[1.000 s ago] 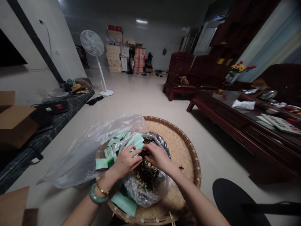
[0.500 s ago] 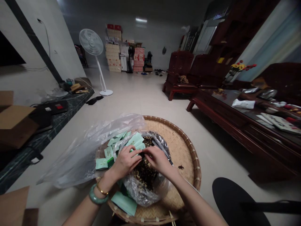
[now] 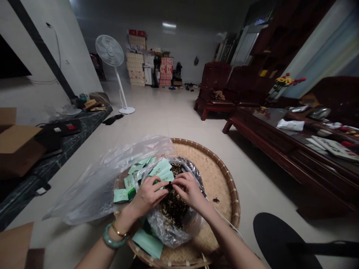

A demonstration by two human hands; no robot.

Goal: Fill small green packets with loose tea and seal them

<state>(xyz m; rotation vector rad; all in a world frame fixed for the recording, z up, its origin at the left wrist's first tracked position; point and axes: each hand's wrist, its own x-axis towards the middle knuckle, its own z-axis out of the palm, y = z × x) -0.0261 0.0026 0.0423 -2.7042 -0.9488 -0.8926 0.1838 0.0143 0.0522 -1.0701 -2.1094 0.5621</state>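
Observation:
An open clear plastic bag (image 3: pixel 168 233) sits in a round woven bamboo tray (image 3: pixel 221 168). Dark dried bits flecked with pale yellow (image 3: pixel 172 211) fill it, looking like loose tea. Above them my left hand (image 3: pixel 150 192) and my right hand (image 3: pixel 189 190) meet fingertip to fingertip, both pinched. Something small and dark shows between the fingertips, too small to name. Light green printed packets (image 3: pixel 162 168) lie at the bag's far left edge, just beyond my left hand. A dark pen-like stick (image 3: pixel 204 193) lies by my right hand, partly covered.
More green packets (image 3: pixel 121 195) and a large clear plastic sheet (image 3: pixel 98 190) spread over the tray's left side. A green packet (image 3: pixel 147 242) lies at the near rim. Right of the tray are a black round base (image 3: pixel 272 235) and a wooden table (image 3: pixel 260 138). A white fan (image 3: pixel 122 86) stands ahead.
The fingers of my right hand have shifted slightly and opened a little more around the fingertips. My left hand has barely moved. The bag and packets stay put.

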